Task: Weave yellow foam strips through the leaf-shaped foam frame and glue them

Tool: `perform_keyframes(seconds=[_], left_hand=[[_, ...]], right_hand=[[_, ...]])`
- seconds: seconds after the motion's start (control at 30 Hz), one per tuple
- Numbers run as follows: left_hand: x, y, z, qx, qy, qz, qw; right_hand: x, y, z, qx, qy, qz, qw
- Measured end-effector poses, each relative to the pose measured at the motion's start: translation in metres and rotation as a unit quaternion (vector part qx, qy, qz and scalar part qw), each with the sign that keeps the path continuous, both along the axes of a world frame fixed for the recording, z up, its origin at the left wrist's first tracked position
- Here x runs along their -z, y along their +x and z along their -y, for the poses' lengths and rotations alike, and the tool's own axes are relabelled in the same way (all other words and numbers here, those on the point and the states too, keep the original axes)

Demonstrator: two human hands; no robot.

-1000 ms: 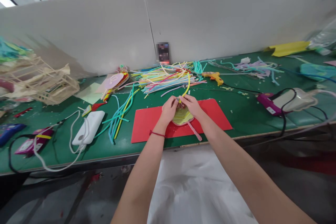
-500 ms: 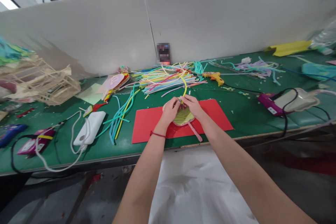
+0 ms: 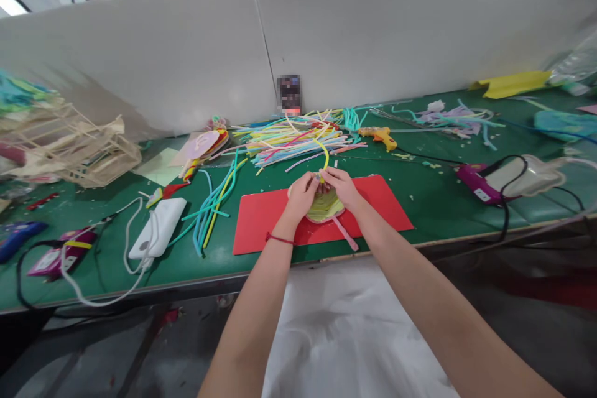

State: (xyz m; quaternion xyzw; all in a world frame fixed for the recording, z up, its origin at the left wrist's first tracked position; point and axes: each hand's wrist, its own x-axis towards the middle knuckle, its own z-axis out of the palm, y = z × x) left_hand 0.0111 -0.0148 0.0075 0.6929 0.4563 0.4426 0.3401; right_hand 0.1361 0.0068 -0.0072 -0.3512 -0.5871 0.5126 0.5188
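Note:
My left hand (image 3: 301, 194) and my right hand (image 3: 342, 187) meet over a round yellow-green coiled piece (image 3: 324, 209) that lies on a red mat (image 3: 261, 221). Both hands pinch a yellow pipe cleaner (image 3: 325, 155) at the piece's far rim; its free end arcs up and away toward the wall. A pink strip (image 3: 346, 233) sticks out from under the piece toward me. A red string circles my left wrist.
A heap of coloured pipe cleaners (image 3: 289, 134) lies behind the mat, more blue and yellow ones (image 3: 212, 202) to its left. A yellow glue gun (image 3: 382, 135), a purple glue gun (image 3: 476, 182) with black cable, a white power bank (image 3: 156, 228) and wicker frames (image 3: 69, 143) sit around.
The free end of the yellow pipe cleaner has bent lower and leftward. Both hands stay at the piece's far rim, barely shifted.

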Motion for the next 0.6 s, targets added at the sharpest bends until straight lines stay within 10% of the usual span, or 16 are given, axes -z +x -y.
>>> perform_keyframes(seconds=[0.6], left_hand=[[0.0036,-0.0025,-0.0008,0.007,-0.014,-0.012,1.000]], right_hand=[[-0.0020,0.0004,-0.0019,0.060,-0.031,-0.052,0.996]])
